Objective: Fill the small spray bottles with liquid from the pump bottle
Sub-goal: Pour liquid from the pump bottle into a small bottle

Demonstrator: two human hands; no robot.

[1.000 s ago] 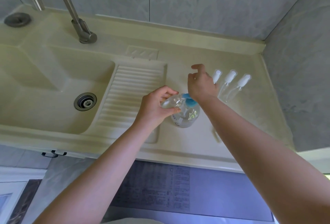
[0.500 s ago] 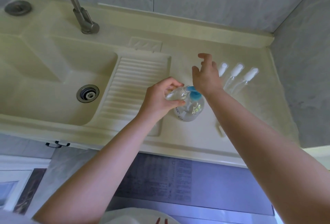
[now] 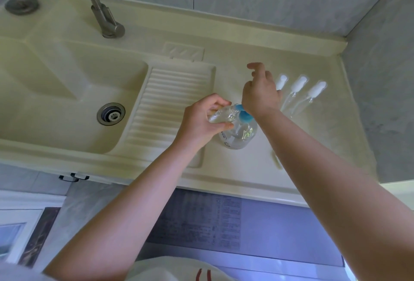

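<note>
A clear pump bottle (image 3: 239,135) with a blue pump head (image 3: 244,116) stands on the cream counter right of the ribbed drainboard. My left hand (image 3: 201,119) grips a small clear spray bottle (image 3: 221,115), tilted with its mouth against the blue spout. My right hand (image 3: 261,93) rests over the pump head with its heel on it, fingers loosely spread and raised. Three small spray bottles with white caps (image 3: 298,89) lie side by side just right of that hand; the leftmost is partly hidden behind it.
The sink basin (image 3: 67,83) with its metal drain (image 3: 111,114) lies to the left, a metal tap (image 3: 107,23) behind it. The ribbed drainboard (image 3: 170,101) separates basin and counter. Grey tiled walls close the back and right sides.
My right hand has shifted slightly and its fingers have lifted and spread above the pump head. The left hand keeps the small bottle at the spout. The camera has tilted a little.
</note>
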